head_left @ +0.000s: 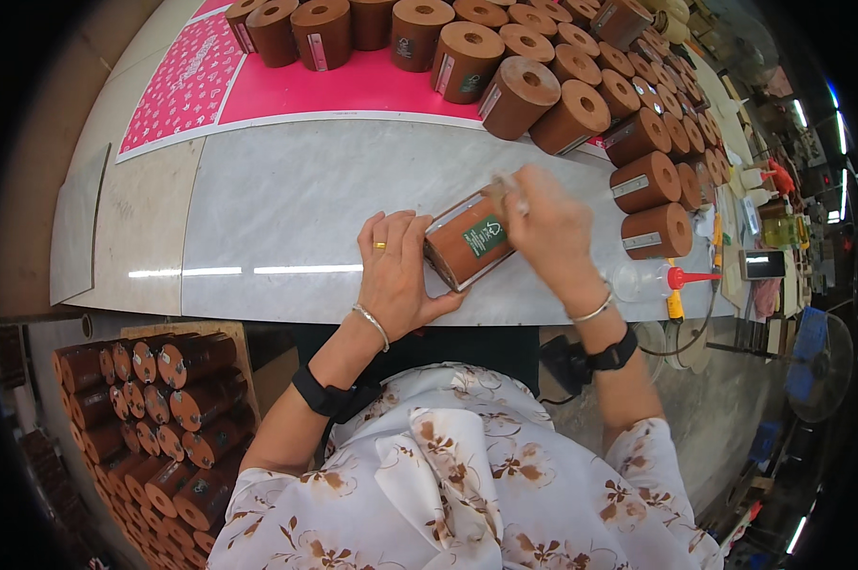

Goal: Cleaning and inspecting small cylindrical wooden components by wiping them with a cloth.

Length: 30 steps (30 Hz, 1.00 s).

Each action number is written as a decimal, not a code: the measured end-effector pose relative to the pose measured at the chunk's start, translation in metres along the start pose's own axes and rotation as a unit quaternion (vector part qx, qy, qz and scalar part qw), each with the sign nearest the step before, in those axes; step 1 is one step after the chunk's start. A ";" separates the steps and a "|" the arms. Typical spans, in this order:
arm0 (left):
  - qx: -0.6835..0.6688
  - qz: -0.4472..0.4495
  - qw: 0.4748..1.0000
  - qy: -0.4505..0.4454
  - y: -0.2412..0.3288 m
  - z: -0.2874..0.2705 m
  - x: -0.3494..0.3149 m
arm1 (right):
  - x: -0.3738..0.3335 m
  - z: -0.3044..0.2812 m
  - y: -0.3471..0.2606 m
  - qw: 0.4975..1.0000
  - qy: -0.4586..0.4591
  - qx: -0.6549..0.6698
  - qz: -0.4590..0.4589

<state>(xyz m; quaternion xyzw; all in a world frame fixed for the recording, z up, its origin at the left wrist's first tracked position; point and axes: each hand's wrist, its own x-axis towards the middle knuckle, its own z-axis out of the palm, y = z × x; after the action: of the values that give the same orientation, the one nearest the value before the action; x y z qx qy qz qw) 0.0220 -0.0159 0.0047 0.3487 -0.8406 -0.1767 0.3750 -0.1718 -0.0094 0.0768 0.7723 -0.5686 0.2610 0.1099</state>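
A brown cylinder (448,249) with a green label (484,236) lies tilted on the grey tabletop in front of me. My left hand (396,271), with a gold ring, grips its left end, thumb below and fingers above. At the other end my right hand (549,223) is closed, slightly smeared by motion. A pale, crumpled cloth-like piece (505,193) shows between its fingers, against the cylinder. The right end face of the cylinder is hidden behind that hand.
Many brown cylinders with end holes (571,116) stand or lie along the back and right, some on a pink printed sheet (305,87). A clear bottle with a red nozzle (676,276) lies near the right edge. More cylinders (196,359) are stacked low on the left.
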 end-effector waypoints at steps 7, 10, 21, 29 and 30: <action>0.021 0.004 1.000 0.009 -0.006 0.004 0.000 | -0.009 0.000 -0.043 0.998 -0.014 0.054 -0.002; 0.015 -0.004 1.000 0.008 0.000 0.001 0.000 | -0.007 -0.001 0.007 0.997 0.014 0.029 0.069; -0.013 -0.005 1.000 0.012 -0.007 -0.003 0.011 | -0.023 0.005 -0.049 0.998 0.007 0.063 -0.028; 0.002 -0.011 1.000 0.017 -0.005 0.001 0.008 | -0.015 0.013 -0.008 0.997 0.024 0.032 0.066; 0.016 0.008 1.000 0.018 -0.004 0.002 0.007 | -0.020 0.010 -0.029 0.999 0.026 0.034 0.017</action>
<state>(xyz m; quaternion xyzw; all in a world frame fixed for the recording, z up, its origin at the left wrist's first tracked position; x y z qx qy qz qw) 0.0187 -0.0241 0.0046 0.3514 -0.8391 -0.1536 0.3858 -0.1464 0.0113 0.0613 0.7589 -0.5694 0.3017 0.0939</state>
